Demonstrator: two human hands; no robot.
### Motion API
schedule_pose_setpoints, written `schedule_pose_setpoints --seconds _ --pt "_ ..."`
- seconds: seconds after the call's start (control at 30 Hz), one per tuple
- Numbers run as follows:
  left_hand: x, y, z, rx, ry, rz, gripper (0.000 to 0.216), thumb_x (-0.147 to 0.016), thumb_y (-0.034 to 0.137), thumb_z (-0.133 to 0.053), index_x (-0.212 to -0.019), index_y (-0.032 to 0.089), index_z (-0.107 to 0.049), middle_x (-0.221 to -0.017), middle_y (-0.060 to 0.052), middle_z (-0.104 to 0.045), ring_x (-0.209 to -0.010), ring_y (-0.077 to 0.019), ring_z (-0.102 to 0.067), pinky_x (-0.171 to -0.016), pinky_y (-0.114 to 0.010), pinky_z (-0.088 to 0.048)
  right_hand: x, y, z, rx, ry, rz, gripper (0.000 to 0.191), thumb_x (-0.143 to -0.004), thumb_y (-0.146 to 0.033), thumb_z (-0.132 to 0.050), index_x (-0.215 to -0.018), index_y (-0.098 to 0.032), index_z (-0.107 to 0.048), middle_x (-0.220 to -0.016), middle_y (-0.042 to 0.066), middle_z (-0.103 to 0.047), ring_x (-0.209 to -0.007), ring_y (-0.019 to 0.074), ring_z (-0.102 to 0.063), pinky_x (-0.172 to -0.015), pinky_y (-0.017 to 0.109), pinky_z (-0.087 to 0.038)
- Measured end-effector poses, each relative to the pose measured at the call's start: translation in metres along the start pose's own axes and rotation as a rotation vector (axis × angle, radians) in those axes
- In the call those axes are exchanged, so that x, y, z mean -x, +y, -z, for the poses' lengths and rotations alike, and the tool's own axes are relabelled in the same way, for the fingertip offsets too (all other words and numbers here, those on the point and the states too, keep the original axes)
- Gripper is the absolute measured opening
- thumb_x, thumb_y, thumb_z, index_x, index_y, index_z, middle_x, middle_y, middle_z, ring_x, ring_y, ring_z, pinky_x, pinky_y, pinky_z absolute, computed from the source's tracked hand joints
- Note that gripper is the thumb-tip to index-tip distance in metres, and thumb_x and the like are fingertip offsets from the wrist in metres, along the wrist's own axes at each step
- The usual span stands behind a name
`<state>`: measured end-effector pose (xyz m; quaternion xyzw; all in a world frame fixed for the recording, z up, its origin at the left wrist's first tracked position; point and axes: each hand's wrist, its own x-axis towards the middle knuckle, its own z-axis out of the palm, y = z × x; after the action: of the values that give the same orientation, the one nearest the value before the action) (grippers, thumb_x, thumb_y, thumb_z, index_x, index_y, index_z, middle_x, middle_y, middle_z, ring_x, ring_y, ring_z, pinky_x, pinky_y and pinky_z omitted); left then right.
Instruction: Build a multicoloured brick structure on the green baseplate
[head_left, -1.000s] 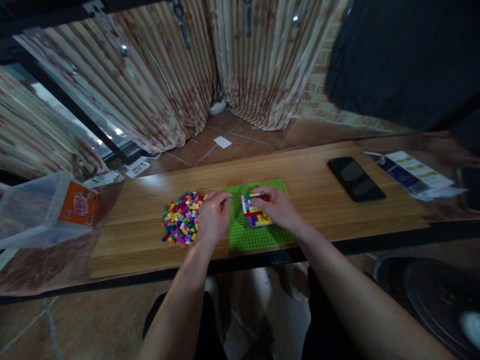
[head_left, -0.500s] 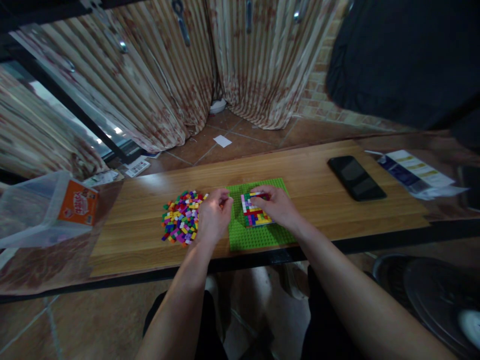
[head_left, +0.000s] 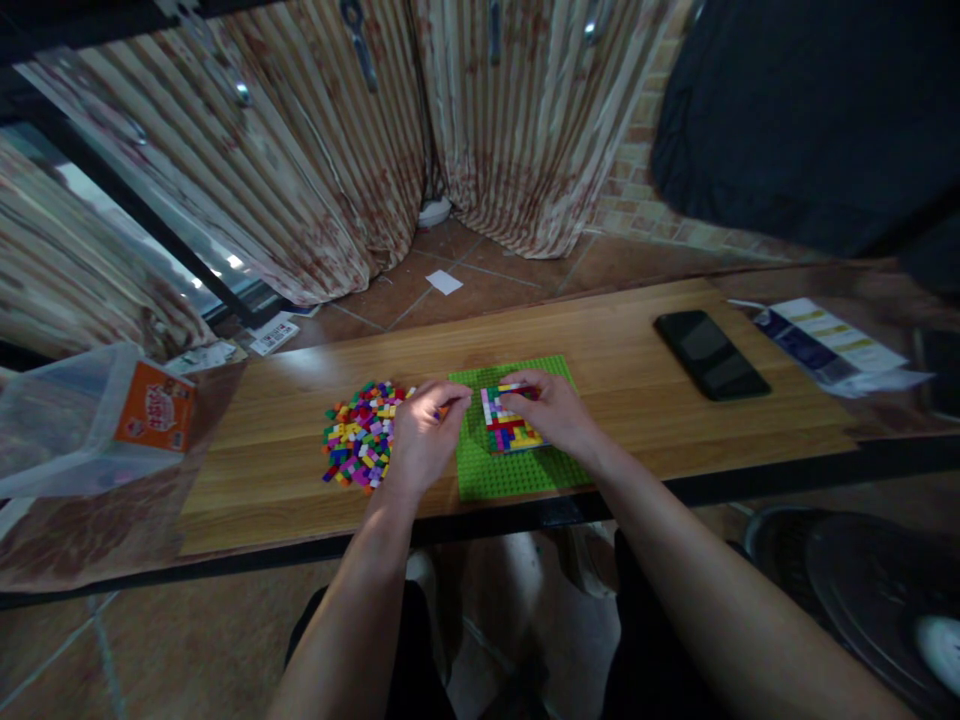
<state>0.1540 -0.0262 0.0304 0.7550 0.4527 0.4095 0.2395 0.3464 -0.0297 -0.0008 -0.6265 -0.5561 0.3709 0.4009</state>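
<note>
A green studded baseplate point(head_left: 480, 475) lies on the wooden board, and a low block of many-coloured toy bricks point(head_left: 504, 432) is built up on it. Over the block's right side, my right hand point(head_left: 553, 410) rests with its fingers curled at the upper edge; whether a loose brick is between them is hidden. My left hand point(head_left: 429, 428) is pinched at the plate's left edge, thumb and forefinger together, and what they hold is too small to make out. Just left of that hand, a loose heap of small coloured bricks point(head_left: 362, 435) is partly covered by it.
A black phone point(head_left: 711, 355) lies on the right of the wooden board point(head_left: 270, 500). Beyond it are printed papers point(head_left: 832, 345). At the far left a clear plastic box point(head_left: 67, 420) with an orange label lies by the board's edge. Patterned curtains point(head_left: 315, 170) hang behind.
My left hand has shifted slightly right, its fingertips closer to the brick block and more tightly pinched. My right hand stays in nearly the same place on the block.
</note>
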Motion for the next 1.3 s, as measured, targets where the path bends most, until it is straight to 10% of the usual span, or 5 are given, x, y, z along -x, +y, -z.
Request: schedule_pose_setpoints --seconds 1.3 --pt "0.008 0.011 -0.039 -0.121 0.01 0.103 0.029 -0.081 0.014 -0.065 -0.108 0.021 -0.065 -0.085 0.0 -0.072 -0.084 -0.0158 -0.068 -0.087 -0.032 -0.053 0.0 0.002 0.002 0.041 -0.026 0.09 0.031 -0.075 -0.03 -0.069 -0.103 -0.018 -0.071 -0.099 0.007 -0.072 -0.082 0.0182 -0.064 -0.076 0.032 -0.051"
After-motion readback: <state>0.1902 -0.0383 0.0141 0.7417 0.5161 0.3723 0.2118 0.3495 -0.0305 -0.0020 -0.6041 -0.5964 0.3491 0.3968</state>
